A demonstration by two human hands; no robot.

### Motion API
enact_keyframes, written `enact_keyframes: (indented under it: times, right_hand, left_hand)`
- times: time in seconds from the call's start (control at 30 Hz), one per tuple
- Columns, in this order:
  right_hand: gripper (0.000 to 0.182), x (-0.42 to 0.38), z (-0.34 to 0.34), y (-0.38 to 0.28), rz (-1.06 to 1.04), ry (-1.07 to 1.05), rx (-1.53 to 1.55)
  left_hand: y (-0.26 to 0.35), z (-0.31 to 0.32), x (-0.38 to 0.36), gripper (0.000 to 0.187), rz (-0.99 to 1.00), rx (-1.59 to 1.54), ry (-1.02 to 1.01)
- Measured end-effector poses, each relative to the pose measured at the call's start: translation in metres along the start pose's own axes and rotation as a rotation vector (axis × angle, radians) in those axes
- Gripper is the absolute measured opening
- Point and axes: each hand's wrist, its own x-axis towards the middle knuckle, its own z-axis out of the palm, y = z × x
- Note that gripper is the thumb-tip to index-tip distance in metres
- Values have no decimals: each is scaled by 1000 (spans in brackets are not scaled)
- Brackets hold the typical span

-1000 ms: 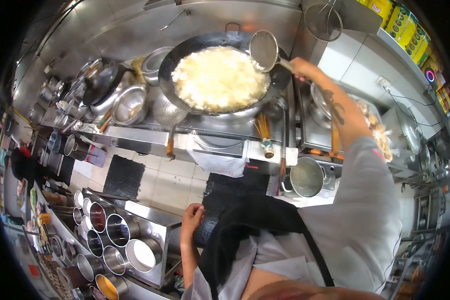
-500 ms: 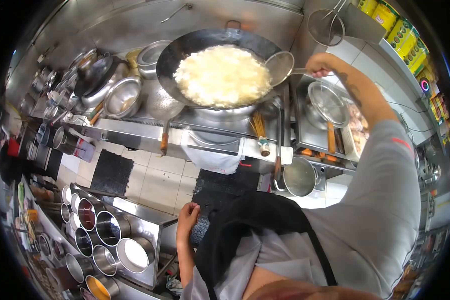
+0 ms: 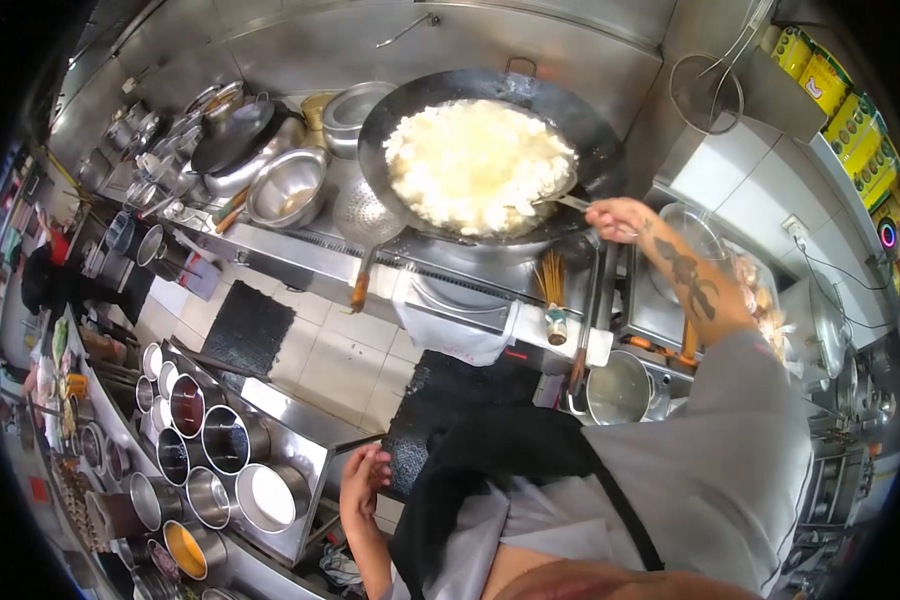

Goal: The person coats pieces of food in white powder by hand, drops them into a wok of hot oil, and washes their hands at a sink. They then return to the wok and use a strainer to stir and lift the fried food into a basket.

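A large black wok (image 3: 595, 140) on the stove holds bubbling oil full of pale, foamy food (image 3: 475, 165). My right hand (image 3: 620, 218) grips the handle of a mesh strainer (image 3: 562, 190) at the wok's right side, and the strainer's head is dipped among the food at the edge. My left hand (image 3: 366, 474) hangs low near the metal counter's corner, its fingers loosely curled and apart, holding nothing. A perforated ladle (image 3: 368, 210) lies left of the wok, and a bamboo brush (image 3: 553, 295) lies below it.
Steel bowls (image 3: 288, 190) stand left of the wok. Several metal pots of sauces and liquids (image 3: 235, 440) fill the counter at lower left. A pot of liquid (image 3: 618, 390) stands at right. Another strainer (image 3: 706, 93) hangs at upper right. A person (image 3: 55, 275) is at far left.
My right hand has lowered and moved toward the wok, and the strainer has gone from above its right rim into the food. My left hand is slightly lower. The view has shifted.
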Motion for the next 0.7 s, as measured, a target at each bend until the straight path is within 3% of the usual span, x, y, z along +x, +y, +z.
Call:
enact_keyframes:
  times: [0.07,0.13,0.23,0.33,0.43,0.5,0.7]
  right_hand:
    - [23,20,-5,4,-112,-204,-223]
    - [25,78,-19,0,-50,-309,-123]
    - [20,62,-9,14,-175,-274,124]
    - [12,18,-37,30,-409,-238,16]
    - [3,-46,-12,18,-301,-1,-183]
    - [13,-50,-9,17,-292,217,-382]
    - [22,-51,39,11,-262,467,-854]
  left_hand:
    - [-6,-9,-4,20,22,-205,-15]
    - [-15,-9,2,22,45,-210,-42]
    - [-11,5,5,22,38,-148,-53]
    - [-11,2,-1,22,16,-133,-57]
    - [-15,-10,3,22,11,-139,-61]
    - [-15,-11,12,22,4,-140,-114]
    - [1,6,25,21,-33,-32,-200]
